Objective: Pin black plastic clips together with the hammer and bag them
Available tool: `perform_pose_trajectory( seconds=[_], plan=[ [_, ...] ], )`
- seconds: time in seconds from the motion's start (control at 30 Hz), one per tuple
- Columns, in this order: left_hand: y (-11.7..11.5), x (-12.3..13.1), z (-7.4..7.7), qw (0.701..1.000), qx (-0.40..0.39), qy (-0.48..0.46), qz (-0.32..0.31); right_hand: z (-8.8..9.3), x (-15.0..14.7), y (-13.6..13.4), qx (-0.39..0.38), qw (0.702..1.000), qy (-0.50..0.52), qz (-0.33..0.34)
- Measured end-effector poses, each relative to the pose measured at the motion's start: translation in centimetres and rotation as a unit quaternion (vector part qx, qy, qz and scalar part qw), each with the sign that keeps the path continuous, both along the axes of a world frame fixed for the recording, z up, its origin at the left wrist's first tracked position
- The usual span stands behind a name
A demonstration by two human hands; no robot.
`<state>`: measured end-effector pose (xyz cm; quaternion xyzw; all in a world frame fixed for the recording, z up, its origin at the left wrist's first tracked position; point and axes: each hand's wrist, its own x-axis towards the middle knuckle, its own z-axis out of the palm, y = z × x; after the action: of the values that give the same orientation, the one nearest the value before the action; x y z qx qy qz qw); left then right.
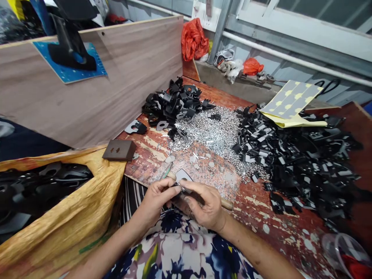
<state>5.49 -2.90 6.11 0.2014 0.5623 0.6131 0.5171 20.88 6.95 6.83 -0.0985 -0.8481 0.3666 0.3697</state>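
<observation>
At the near edge of the counter, the left hand and right hand close together on a black plate, apparently fitting a rivet from the rivet pile just beyond, which calls for steady fingertip alignment.

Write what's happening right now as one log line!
left hand, right hand: pinching black part | wooden handle: under right hand | silver pins: heaped behind

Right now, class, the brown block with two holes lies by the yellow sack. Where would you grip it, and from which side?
Probably from above, pinching the brown block across its left and right edges: it lies flat on the table, top face bare, nothing stacked on it.
</observation>
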Motion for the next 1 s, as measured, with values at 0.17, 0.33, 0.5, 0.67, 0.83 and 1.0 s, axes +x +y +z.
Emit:
perform_pose_trajectory(
  seconds=[0.17,0.33,0.5,0.67,0.83,1.0],
  plan=[
    [-0.3,-0.7,0.0,0.993,0.006,0.116,0.005,-0.3,0.4,3.0,0.043,0.997,-0.067,-0.019],
    [-0.2,-1.1,0.0,0.991,-0.001,0.132,0.015,-0.3,0.0,10.4,0.207,0.898,-0.36,-0.145],
    [-0.1,-0.8,0.4,1.0,0.004,-0.003,0.028,-0.7,-2.0,12.6,0.247,0.876,-0.398,-0.117],
    [-0.4,-1.3,0.5,0.995,0.034,-0.081,0.055,-1.4,-2.0,13.9,0.254,0.878,-0.384,-0.133],
    [-0.4,-1.6,0.2,0.985,0.074,-0.136,0.081,-0.7,0.0,13.9,0.212,0.924,-0.269,-0.17],
    [0.6,-1.0,-0.3,0.978,0.051,-0.174,0.101,2.6,0.3,8.2,0.14,0.98,-0.115,-0.079]
  ],
)
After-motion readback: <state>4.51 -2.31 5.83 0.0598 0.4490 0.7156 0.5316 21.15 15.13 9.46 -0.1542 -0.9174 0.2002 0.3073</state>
